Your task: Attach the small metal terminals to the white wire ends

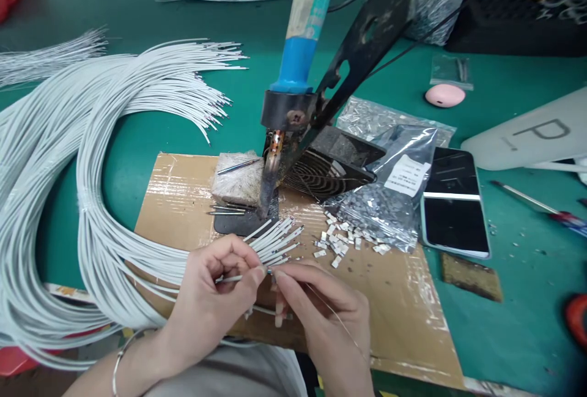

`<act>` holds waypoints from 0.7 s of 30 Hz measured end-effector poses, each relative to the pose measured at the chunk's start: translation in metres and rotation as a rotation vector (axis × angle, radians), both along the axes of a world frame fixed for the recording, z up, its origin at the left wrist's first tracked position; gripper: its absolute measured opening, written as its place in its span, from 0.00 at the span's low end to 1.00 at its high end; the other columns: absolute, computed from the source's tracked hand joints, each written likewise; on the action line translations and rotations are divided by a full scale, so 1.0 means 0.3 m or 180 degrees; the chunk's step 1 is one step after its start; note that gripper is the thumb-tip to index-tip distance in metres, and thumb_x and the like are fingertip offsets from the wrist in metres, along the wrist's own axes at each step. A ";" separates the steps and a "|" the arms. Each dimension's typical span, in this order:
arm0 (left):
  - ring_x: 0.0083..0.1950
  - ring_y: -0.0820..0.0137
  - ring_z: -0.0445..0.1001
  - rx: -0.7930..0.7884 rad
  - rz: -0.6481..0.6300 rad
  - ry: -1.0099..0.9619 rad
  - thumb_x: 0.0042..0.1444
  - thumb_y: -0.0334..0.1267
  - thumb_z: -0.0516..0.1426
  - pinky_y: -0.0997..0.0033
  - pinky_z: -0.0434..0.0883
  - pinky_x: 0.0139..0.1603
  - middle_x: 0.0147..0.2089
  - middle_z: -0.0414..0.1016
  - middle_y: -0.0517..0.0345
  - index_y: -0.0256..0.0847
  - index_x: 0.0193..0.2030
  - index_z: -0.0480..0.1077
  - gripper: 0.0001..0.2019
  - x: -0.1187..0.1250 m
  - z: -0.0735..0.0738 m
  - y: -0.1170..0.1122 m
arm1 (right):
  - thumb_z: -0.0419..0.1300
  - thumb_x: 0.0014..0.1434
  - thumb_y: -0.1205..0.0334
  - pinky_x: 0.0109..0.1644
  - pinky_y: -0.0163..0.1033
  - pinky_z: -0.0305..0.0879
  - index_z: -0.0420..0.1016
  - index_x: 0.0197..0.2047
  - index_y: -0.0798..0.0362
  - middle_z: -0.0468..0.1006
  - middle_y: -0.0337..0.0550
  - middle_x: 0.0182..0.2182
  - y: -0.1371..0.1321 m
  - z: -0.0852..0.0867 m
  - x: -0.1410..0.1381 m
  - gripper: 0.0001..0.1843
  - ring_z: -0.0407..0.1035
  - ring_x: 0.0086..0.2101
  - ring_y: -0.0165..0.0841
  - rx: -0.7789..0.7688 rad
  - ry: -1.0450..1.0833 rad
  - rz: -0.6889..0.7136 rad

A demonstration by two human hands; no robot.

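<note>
My left hand (215, 293) grips a fanned bunch of thin white wires (275, 241) and pinches a single wire tip between thumb and forefinger. My right hand (321, 311) meets it fingertip to fingertip, pinching a tiny part at that wire's end; a fine strand of solder wire (337, 320) trails back over it. Both hands rest over a taped cardboard sheet (403, 305). Just beyond the wire tips stands a blue-handled soldering iron (300, 48) in a black stand, tip down. Small white terminals (337, 244) lie scattered to the right of the wire ends.
A big loop of white wires (92, 158) fills the left of the green table. A small fan (330, 167), bags of parts (389, 201), a phone (454, 204), a pink round object (444, 95), a screwdriver (536, 204) and a white board (527, 137) lie to the right.
</note>
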State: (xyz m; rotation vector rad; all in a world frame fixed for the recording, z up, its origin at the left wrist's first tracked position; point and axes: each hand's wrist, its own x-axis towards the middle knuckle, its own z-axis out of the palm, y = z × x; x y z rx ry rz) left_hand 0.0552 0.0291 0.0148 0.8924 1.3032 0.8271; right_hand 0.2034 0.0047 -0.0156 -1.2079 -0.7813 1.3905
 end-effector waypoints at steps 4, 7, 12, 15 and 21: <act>0.21 0.78 0.52 -0.0039 -0.0048 -0.0041 0.61 0.35 0.61 0.80 0.51 0.21 0.20 0.62 0.69 0.39 0.31 0.70 0.08 0.000 -0.003 0.004 | 0.69 0.62 0.63 0.21 0.28 0.73 0.90 0.38 0.44 0.76 0.37 0.23 0.003 -0.003 0.004 0.07 0.71 0.18 0.25 0.0073 0.0055 0.0080; 0.21 0.79 0.50 -0.0023 -0.0042 -0.0060 0.61 0.36 0.61 0.80 0.50 0.20 0.20 0.60 0.70 0.39 0.30 0.70 0.09 0.000 -0.005 0.007 | 0.69 0.62 0.63 0.21 0.27 0.73 0.90 0.38 0.45 0.76 0.37 0.23 0.003 -0.010 0.006 0.06 0.70 0.18 0.25 0.0033 0.0045 0.0015; 0.21 0.79 0.50 -0.0001 -0.0052 -0.0018 0.61 0.36 0.62 0.79 0.50 0.20 0.19 0.60 0.70 0.39 0.30 0.69 0.09 -0.002 -0.001 0.003 | 0.69 0.61 0.63 0.20 0.28 0.74 0.89 0.36 0.47 0.77 0.38 0.23 -0.001 -0.013 0.006 0.05 0.71 0.18 0.26 0.0058 0.0052 0.0061; 0.21 0.78 0.50 -0.0002 -0.0055 -0.0002 0.61 0.36 0.62 0.79 0.49 0.20 0.19 0.60 0.70 0.39 0.30 0.69 0.09 -0.001 0.000 0.002 | 0.70 0.60 0.63 0.21 0.28 0.73 0.90 0.36 0.46 0.76 0.37 0.22 -0.003 -0.003 -0.001 0.05 0.70 0.17 0.25 -0.0023 0.0126 -0.0009; 0.20 0.79 0.49 -0.0102 -0.0021 -0.0115 0.59 0.36 0.62 0.79 0.48 0.20 0.20 0.59 0.71 0.40 0.30 0.69 0.09 -0.004 -0.004 0.006 | 0.69 0.59 0.67 0.21 0.29 0.71 0.89 0.35 0.46 0.76 0.37 0.23 -0.001 0.019 -0.007 0.07 0.69 0.18 0.25 0.0089 -0.0248 -0.0127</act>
